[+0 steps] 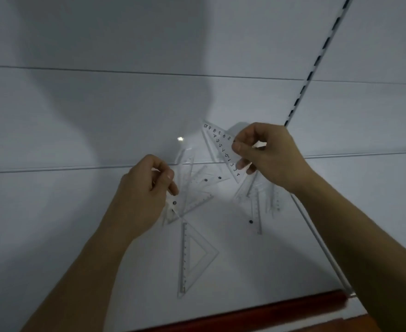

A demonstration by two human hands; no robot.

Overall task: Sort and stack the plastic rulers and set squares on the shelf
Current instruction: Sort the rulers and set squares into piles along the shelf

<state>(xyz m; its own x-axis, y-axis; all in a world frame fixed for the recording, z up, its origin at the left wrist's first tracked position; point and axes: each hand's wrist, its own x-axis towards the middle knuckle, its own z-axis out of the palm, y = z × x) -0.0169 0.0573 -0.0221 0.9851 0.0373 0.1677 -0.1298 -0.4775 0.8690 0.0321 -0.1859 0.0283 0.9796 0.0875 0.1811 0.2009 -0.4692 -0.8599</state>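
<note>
Several clear plastic set squares lie scattered on the white shelf [77, 212]. My right hand [266, 156] pinches one clear set square [217, 142] with black numbers and holds it lifted and tilted above the shelf. My left hand [144, 190] pinches the corner of another clear set square [185, 188], which leans upward from the pile. One set square [196, 255] lies flat alone nearer the front edge. A loose group of clear pieces [259, 202] rests under my right wrist.
The shelf's white back panel [125, 104] rises behind the pile. A slotted upright [316, 63] runs diagonally at the upper right. A red strip [269, 310] borders the shelf's front edge. A metal divider rail [321, 243] runs along the right side.
</note>
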